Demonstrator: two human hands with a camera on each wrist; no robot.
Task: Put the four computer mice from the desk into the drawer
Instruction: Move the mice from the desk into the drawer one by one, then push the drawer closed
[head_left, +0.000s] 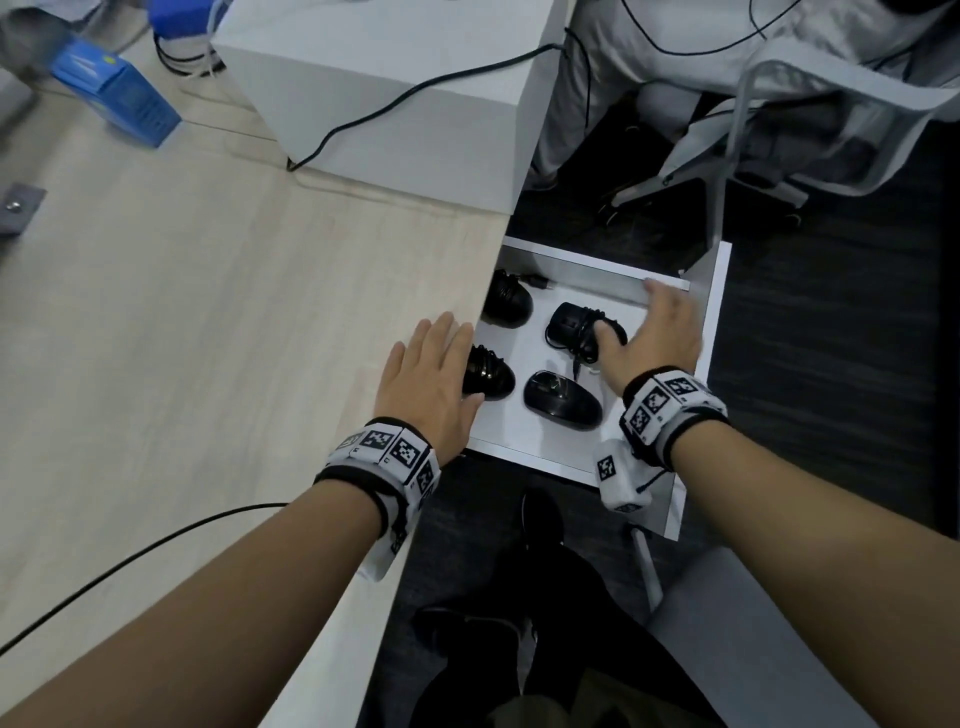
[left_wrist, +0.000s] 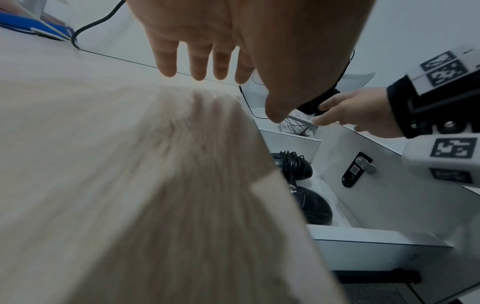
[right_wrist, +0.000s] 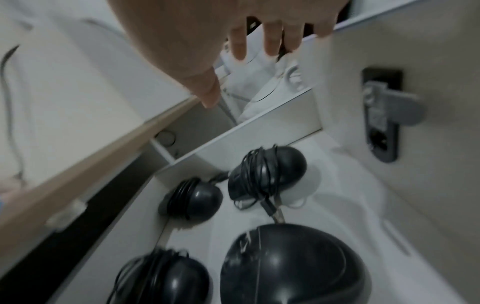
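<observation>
The white drawer (head_left: 540, 457) stands pulled out from under the pale wooden desk (head_left: 208, 312). Four black mice lie in it: a far-left one (head_left: 506, 304), a cord-wrapped far-right one (head_left: 574, 327), a near-left one (head_left: 488, 374) and a near-right one (head_left: 561, 401). My left hand (head_left: 431, 374) hovers flat over the desk edge, fingers straight, holding nothing. My right hand (head_left: 660, 332) is spread over the drawer's right side near its front panel, empty. The right wrist view shows all four mice, such as the corded one (right_wrist: 267, 170), below the straight fingers (right_wrist: 272, 41).
A white box (head_left: 389, 78) with a black cable (head_left: 415, 91) sits at the back of the desk, and a blue device (head_left: 114, 91) at far left. A grey office chair (head_left: 779, 130) and a seated person's legs are beyond the drawer. Another cable (head_left: 156, 551) crosses the near desk.
</observation>
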